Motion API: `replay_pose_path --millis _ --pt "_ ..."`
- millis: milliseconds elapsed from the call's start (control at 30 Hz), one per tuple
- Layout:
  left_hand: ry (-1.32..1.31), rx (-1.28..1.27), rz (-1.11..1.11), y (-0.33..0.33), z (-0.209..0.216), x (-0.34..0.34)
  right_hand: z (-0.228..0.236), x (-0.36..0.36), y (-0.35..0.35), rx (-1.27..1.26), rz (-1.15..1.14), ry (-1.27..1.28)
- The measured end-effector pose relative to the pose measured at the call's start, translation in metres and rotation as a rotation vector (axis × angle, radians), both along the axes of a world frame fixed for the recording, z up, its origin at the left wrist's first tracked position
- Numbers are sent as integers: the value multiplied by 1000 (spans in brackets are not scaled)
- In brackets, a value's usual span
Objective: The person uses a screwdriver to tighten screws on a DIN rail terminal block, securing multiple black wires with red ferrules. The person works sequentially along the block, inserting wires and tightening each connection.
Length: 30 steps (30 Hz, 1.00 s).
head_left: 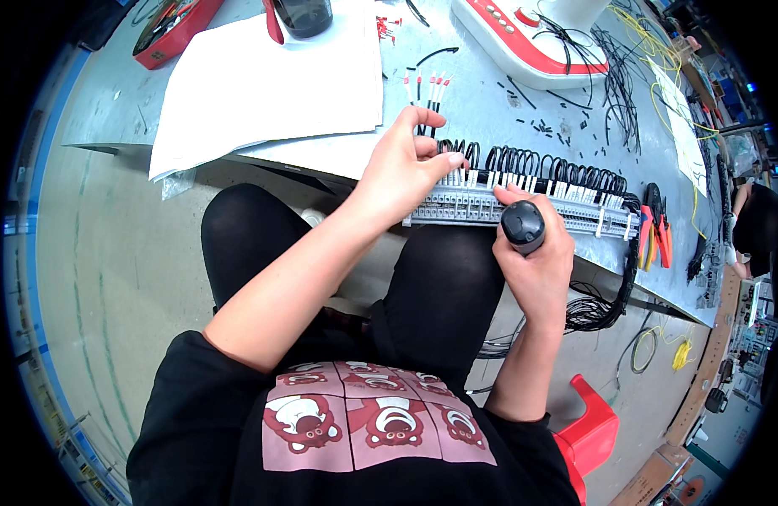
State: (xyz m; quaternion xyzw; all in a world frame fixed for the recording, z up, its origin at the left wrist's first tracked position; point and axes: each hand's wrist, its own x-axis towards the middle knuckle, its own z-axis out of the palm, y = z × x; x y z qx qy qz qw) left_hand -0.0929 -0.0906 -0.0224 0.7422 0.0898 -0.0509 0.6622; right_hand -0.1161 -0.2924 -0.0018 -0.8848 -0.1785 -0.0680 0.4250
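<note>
A long grey terminal block strip (469, 205) lies along the table's near edge, with a row of looped black wires (524, 160) with white sleeves entering its far side. At the strip's left part, my left hand (403, 171) has thumb and fingers closed on a black wire; its end is hidden. Several loose black wires with white and red ends (435, 83) stick out beyond that hand. My right hand (536, 261) is wrapped around a black-handled screwdriver (522, 226), held upright over the middle of the strip. Its blade is hidden beneath the handle.
White paper sheets (271, 84) cover the table's left part. A white and red machine (532, 42) stands at the back, with black offcuts (545, 131) before it. Pliers (656, 228) lie right of the strip. A wire bundle (595, 312) hangs off the edge by a red stool (591, 426).
</note>
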Motion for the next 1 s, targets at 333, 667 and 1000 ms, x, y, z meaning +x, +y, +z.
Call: replay_pose_path --millis 333,667,1000 --pt "-27 39 -109 8 4 2 6 -3 8 66 -79 102" --pt "-153 195 -245 19 3 14 4 -3 13 64 -121 129" --pt "-321 -103 -116 56 9 8 -5 0 -3 203 -12 171"
